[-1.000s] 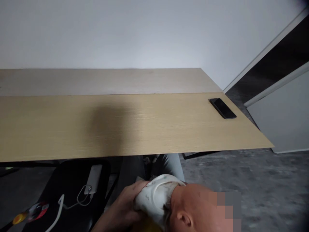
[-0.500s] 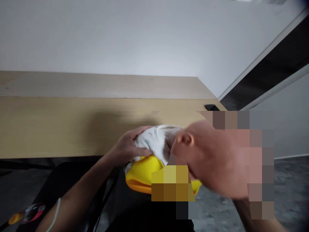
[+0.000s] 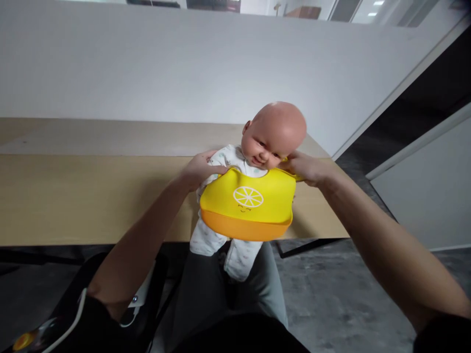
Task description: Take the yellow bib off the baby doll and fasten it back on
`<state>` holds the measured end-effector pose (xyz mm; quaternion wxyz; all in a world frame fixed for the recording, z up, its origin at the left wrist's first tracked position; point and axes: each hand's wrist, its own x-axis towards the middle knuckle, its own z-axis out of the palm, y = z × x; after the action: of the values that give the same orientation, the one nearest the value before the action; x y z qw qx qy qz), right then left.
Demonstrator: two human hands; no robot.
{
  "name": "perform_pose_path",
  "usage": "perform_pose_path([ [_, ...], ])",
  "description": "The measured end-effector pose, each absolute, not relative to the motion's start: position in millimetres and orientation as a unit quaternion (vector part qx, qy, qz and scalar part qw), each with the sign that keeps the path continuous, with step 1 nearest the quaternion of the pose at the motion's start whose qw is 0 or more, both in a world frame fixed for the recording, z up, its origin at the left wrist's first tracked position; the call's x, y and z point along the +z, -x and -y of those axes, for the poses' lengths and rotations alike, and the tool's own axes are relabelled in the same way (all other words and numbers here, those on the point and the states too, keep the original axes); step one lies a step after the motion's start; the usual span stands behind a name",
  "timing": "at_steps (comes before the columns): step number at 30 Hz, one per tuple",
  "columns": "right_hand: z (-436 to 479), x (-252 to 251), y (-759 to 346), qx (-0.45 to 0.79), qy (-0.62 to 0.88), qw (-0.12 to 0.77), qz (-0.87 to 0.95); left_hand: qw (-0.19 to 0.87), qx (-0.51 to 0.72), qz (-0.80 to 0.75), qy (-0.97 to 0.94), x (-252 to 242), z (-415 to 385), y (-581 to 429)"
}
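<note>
Over the near edge of the bench (image 3: 91, 196), above the person's lap, a bald doll (image 3: 274, 130) in a white suit is held upright and faces the camera, its legs dangling. A yellow bib (image 3: 248, 203) with a lemon slice and an orange pocket covers its chest. The left hand (image 3: 200, 169) is closed on the doll's shoulder. The right hand (image 3: 305, 168) pinches the bib's other top corner beside the neck.

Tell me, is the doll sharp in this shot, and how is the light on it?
Head view: the doll and bib are sharp and evenly lit, with no glare. Head view: only a faint shadow falls on the table beside the bib. Head view: the right forearm looks stretched towards the corner, as a wide lens does.
</note>
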<state>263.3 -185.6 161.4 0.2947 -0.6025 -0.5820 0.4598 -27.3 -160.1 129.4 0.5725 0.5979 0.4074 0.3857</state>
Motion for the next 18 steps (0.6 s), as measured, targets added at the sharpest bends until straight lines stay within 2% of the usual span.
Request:
perform_pose_path([
  [5,127.8,147.7,-261.9,0.336,0.694,0.192,0.607,0.533,0.39,-0.469,-0.586,108.7,130.8,14.2],
  [12,63.1,103.8,-252.2,0.161,0.704,0.071,0.688,0.551,0.372,-0.496,-0.558,62.2,89.8,9.6],
  [18,27.2,81.9,-239.4,0.117,0.712,0.05,0.69,0.485,0.375,-0.534,-0.582,49.3,59.3,5.7],
])
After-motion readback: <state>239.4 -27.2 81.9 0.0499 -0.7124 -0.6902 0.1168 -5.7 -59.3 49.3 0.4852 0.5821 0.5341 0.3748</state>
